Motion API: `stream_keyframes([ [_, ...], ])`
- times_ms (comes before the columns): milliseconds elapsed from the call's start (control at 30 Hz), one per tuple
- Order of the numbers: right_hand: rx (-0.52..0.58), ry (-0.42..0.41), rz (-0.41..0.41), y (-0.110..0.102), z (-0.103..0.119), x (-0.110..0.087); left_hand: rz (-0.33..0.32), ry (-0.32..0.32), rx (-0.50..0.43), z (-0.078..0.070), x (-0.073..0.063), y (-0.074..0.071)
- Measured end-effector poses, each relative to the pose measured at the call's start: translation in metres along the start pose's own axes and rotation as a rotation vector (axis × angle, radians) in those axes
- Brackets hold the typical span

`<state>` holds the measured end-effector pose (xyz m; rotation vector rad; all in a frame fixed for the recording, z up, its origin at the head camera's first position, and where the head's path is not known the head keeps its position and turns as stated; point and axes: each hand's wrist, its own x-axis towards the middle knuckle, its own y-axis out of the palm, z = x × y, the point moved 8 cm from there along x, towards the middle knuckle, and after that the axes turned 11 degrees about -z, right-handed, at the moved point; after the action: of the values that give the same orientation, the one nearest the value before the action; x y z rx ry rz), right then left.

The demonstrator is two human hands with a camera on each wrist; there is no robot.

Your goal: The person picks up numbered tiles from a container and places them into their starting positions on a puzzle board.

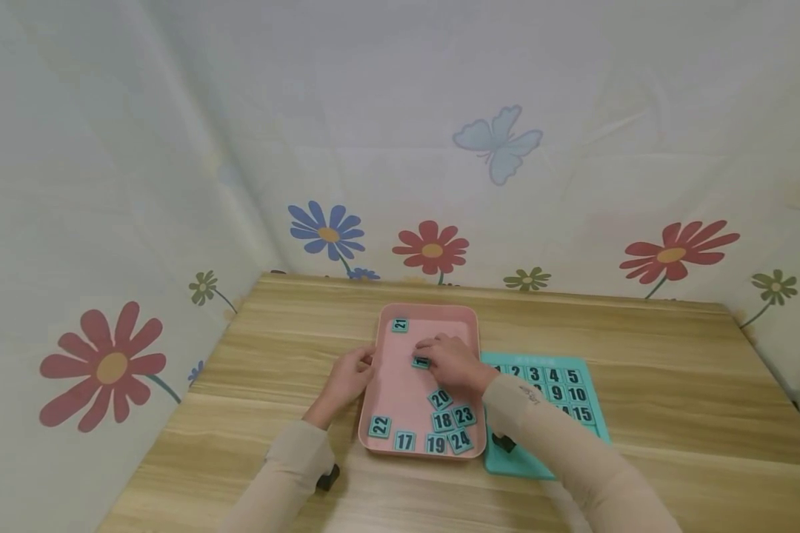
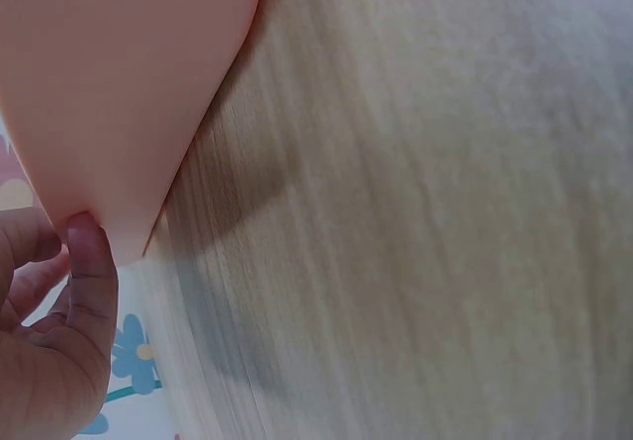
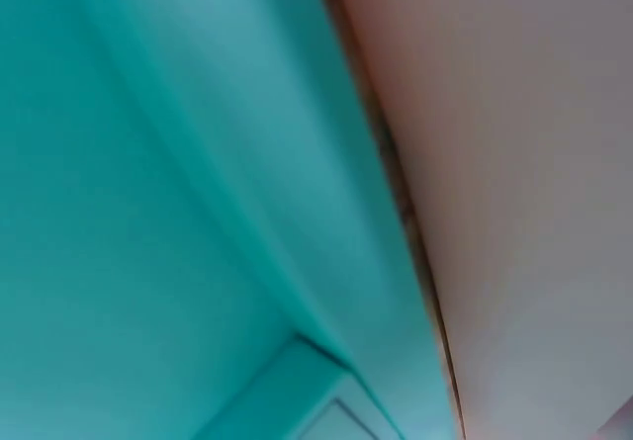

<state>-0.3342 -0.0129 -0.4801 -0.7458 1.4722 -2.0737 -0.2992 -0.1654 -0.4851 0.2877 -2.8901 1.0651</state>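
A pink tray (image 1: pixel 400 348) stands on the wooden table, and my left hand (image 1: pixel 349 376) pinches its left rim. In the left wrist view the thumb (image 2: pixel 91 262) lies against the tray's outer wall (image 2: pixel 129 84). Over the tray's inside, my right hand (image 1: pixel 448 360) holds a teal number tile (image 1: pixel 421 363) at its fingertips; a "1" shows, the rest is covered. Tile 21 (image 1: pixel 400 326) lies at the far left of the tray. Near its front lie tile 22 (image 1: pixel 379 426), tile 17 (image 1: pixel 404 441), tile 20 (image 1: pixel 440 399) and several others. The right wrist view shows no fingers.
Right of the tray lies a teal number board (image 1: pixel 596 414), its upper rows filled with tiles such as 5 (image 1: pixel 572 377) and 15 (image 1: pixel 581 413). My right forearm (image 1: pixel 560 451) covers part of it. Behind the table (image 1: pixel 673 385) hangs a flowered cloth (image 1: pixel 373 148).
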Motion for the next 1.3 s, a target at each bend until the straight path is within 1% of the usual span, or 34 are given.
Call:
stream_keyframes([
  [233, -0.008, 0.008, -0.015, -0.003, 0.0, 0.0, 0.008, -0.019, -0.008, 0.001, 0.0, 0.0],
  [433, -0.025, 0.009, -0.034, -0.004, -0.006, 0.001, 0.007, -0.021, 0.004, -0.001, 0.0, -0.001],
  [600, 0.032, 0.048, -0.028, -0.002, -0.011, -0.002, 0.008, -0.03, 0.011, -0.002, -0.001, -0.001],
  [767, 0.107, 0.091, -0.004, -0.003, -0.01, -0.006, 0.004, -0.009, 0.005, -0.003, -0.001, -0.001],
  [867, 0.12, 0.096, -0.005, -0.006, -0.009, -0.009, 0.002, -0.003, 0.0, -0.003, -0.001, -0.001],
  [967, 0.13, 0.087, -0.038, -0.015, -0.007, -0.013, 0.003, -0.02, -0.002, -0.003, -0.002, -0.002],
  [1100, 0.153, 0.077, -0.097, -0.034, -0.006, -0.021, 0.003, -0.032, -0.004, -0.003, -0.003, -0.002],
  [1300, 0.165, 0.075, -0.169, -0.06, -0.012, -0.041, -0.001, -0.019, -0.002, -0.004, -0.002, -0.002],
])
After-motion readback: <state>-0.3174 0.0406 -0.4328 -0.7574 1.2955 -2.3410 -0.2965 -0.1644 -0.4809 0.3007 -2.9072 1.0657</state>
